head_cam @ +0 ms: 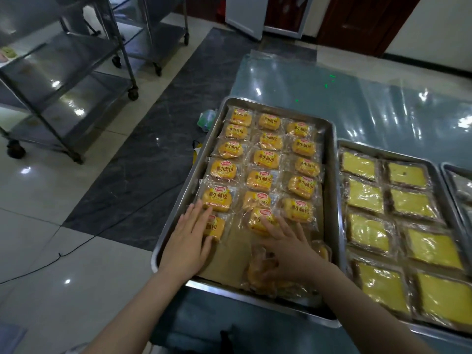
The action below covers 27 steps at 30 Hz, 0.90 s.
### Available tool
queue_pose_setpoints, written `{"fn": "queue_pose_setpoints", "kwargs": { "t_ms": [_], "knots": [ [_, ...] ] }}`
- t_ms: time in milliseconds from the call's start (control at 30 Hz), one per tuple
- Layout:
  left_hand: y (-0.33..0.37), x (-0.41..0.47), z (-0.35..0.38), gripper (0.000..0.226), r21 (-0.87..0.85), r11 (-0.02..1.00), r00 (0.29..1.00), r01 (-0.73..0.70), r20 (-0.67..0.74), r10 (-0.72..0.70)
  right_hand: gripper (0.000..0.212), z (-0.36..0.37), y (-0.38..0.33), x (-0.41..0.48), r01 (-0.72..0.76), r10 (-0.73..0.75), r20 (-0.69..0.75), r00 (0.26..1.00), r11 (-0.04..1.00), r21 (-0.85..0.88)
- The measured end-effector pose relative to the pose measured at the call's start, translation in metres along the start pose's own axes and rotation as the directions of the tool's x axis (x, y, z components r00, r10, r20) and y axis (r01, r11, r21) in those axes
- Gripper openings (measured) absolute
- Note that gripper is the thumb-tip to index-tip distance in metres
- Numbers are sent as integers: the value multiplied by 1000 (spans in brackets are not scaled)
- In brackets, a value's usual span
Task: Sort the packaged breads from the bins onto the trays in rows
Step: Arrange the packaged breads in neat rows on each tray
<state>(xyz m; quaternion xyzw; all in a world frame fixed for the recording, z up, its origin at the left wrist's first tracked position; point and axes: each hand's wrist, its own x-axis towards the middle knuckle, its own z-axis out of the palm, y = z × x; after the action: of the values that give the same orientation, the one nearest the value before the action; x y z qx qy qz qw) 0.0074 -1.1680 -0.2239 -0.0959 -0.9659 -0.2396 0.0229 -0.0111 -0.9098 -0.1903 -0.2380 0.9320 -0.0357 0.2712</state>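
A steel tray [329, 159] in front of me holds three rows of small packaged breads [259, 180] with orange labels. My left hand [187, 241] lies flat, fingers together, against the nearest bread of the left row [215, 227]. My right hand [288, 247] is spread over the nearest bread of the middle row [259, 221], fingertips touching it. A loose heap of packaged breads [260, 274] lies at the tray's near edge, partly hidden under my right wrist. Neither hand grips anything.
A second tray [434, 166] to the right holds flat yellow packaged cakes [367, 232] in two rows; a third tray's edge [445, 167] shows at the far right. Both sit on a blue-green plastic-covered table [332, 93]. Wheeled steel racks [63, 80] stand on the tiled floor at left.
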Motion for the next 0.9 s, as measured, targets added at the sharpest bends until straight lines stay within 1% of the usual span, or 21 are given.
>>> {"fn": "queue_pose_setpoints", "kwargs": {
  "t_ms": [67,133,167,233,267,300,333,367,400,433,467,500,567,600,633,667,767,833,900],
  "knots": [
    [2,-1,-2,58,-5,1000,1000,-16,-18,16,66,-2,-5,1,-25,28,-45,999,998,51],
    [4,-2,-4,53,-20,999,998,-50,-31,49,47,-7,-12,2,-50,70,-116,991,985,163],
    [5,-3,-5,52,-36,997,997,-65,-36,64,44,-11,-15,1,-66,105,-154,982,968,241],
    [7,-6,-7,52,-111,991,997,-73,-48,68,49,-19,-19,0,-82,193,-222,956,899,430],
    [9,-7,-9,52,-182,982,998,-52,-40,45,53,-23,-20,0,-75,238,-247,939,845,530],
    [11,-8,-11,51,-289,957,1000,-4,1,5,57,-28,-24,-1,-54,274,-264,925,781,622],
    [15,-8,-15,49,-423,903,996,69,74,-42,60,-32,-28,-1,-25,301,-273,914,711,702],
    [20,-6,-18,45,-551,821,985,150,158,-73,64,-36,-32,1,6,317,-273,908,642,766],
    [26,-4,-20,41,-646,734,972,209,220,-83,68,-39,-38,2,33,324,-268,908,580,814],
    [30,-2,-22,35,-701,673,967,235,237,-90,70,-41,-44,4,59,323,-260,910,520,852],
    [33,0,-23,28,-737,631,968,242,229,-104,68,-41,-50,5,86,320,-253,913,456,886],
    [34,2,-25,24,-769,590,969,247,212,-129,60,-40,-55,7,115,318,-248,915,384,916],
    [33,1,-28,19,-820,496,955,285,202,-215,29,-39,-60,10,154,340,-225,913,222,963],
    [32,-1,-28,17,-834,455,942,313,211,-260,18,-38,-61,10,160,357,-206,911,153,975],
    [29,-2,-29,14,-836,432,929,339,224,-295,11,-38,-61,10,162,375,-191,907,107,981],
    [28,-4,-29,13,-833,424,921,355,233,-313,9,-38,-61,10,160,388,-181,904,86,983],
    [24,-7,-30,25,-836,424,923,348,226,-312,17,-36,-60,9,130,398,-145,906,64,989],
    [23,-6,-33,26,-845,423,931,329,215,-294,22,-34,-61,8,113,406,-119,906,37,993],
    [23,-5,-37,26,-826,471,939,311,191,-285,21,-34,-64,7,115,410,-104,906,0,993]
  ]
}}
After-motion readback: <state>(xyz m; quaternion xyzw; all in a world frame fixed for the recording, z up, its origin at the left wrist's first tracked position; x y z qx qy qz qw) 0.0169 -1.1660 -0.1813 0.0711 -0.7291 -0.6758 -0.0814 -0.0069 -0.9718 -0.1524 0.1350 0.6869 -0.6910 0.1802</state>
